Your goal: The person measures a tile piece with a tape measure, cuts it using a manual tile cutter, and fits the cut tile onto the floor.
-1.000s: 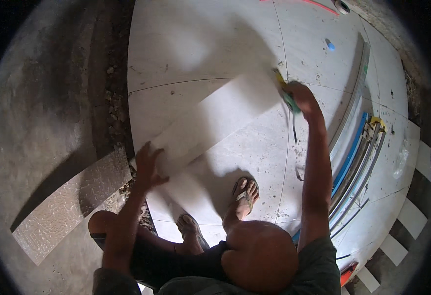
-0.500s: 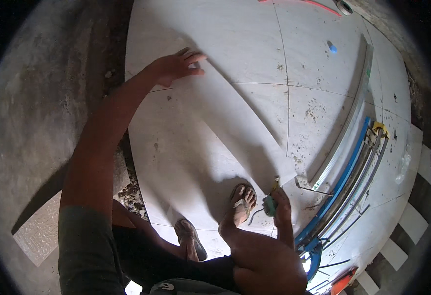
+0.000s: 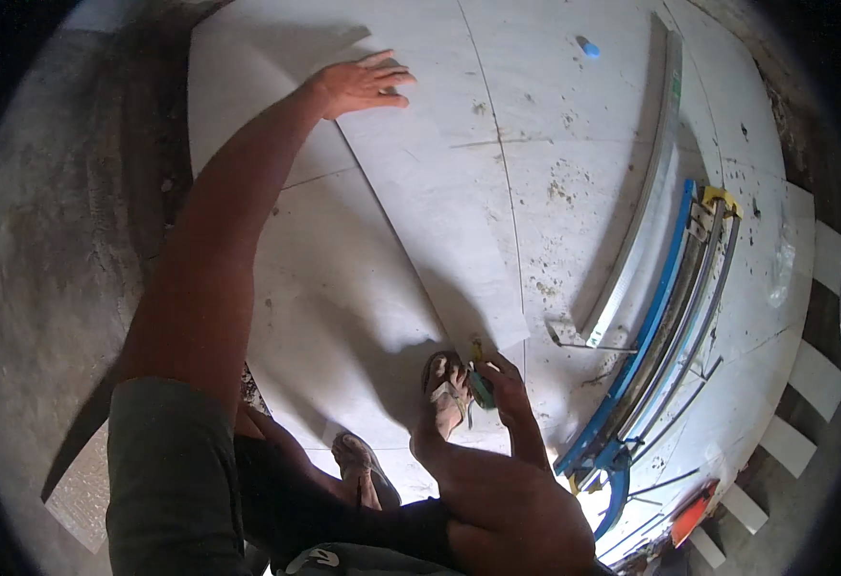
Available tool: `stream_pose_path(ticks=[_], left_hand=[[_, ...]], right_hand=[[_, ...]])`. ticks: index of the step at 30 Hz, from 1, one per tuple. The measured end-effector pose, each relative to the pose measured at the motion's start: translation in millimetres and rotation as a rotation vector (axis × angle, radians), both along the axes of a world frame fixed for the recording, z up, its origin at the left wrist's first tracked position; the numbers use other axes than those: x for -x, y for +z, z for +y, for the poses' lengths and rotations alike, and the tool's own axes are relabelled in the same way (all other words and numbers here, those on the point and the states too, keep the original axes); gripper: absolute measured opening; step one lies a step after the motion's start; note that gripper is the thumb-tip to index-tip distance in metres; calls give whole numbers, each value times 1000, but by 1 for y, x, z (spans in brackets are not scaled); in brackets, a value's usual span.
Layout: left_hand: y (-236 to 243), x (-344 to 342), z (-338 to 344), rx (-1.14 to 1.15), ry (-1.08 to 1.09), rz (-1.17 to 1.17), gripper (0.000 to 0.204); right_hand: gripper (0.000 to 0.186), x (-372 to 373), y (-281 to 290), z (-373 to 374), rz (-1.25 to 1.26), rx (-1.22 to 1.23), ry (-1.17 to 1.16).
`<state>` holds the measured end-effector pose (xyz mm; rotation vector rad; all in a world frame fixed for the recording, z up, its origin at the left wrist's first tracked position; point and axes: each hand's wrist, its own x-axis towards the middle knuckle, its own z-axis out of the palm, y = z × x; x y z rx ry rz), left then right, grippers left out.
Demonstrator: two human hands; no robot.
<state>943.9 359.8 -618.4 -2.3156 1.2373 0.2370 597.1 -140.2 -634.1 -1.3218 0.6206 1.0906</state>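
Head view. A long pale tile (image 3: 430, 211) lies at a slant across the tiled floor (image 3: 574, 106), running from the upper left of the frame down to the lower middle. It lies on top of the laid tiles, crossing their joints rather than sitting in line with them.

The left hand (image 3: 363, 84) is stretched far out to the upper middle of the frame and rests flat on the tile's far end, fingers spread. Judging by the long reach, it presses there to steady that end.

The right hand (image 3: 502, 379) is at the tile's near corner, low in the middle of the frame, curled shut around a small green tool (image 3: 481, 384) whose tip sits at or just beside the tile's edge. Whether the tip touches the tile cannot be told. With one hand at each end, the tile looks pinned against sliding while the tool stays near its corner.

Two sandalled feet show in the lower middle, one foot (image 3: 447, 382) just beside the right hand and the corner, so the person is crouched close over that end.

Right of the frame, a tile cutter (image 3: 670, 307) with a blue rail lies along the floor, apart from the tile. Beside it lies a long pale straightedge (image 3: 643, 206). A small blue bit (image 3: 588, 46) sits on the floor at the upper right.
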Motion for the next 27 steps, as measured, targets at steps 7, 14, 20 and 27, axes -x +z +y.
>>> stream_pose_path(ticks=[7,14,20,27], left_hand=[[7,-10,-47,-227,88,33,78],[1,-14,-3,-58,103,-45,57],[-12,79,-38,582,886,-147,65],[-33,297,-138,1192,1756,46,49]], right_hand=[[26,-19,8,-5,61,52,133],[19,-34,3,29,-54,43,249],[18,-45,0,52,-164,-3,299],[21,-48,-3,94,2,-141,216]])
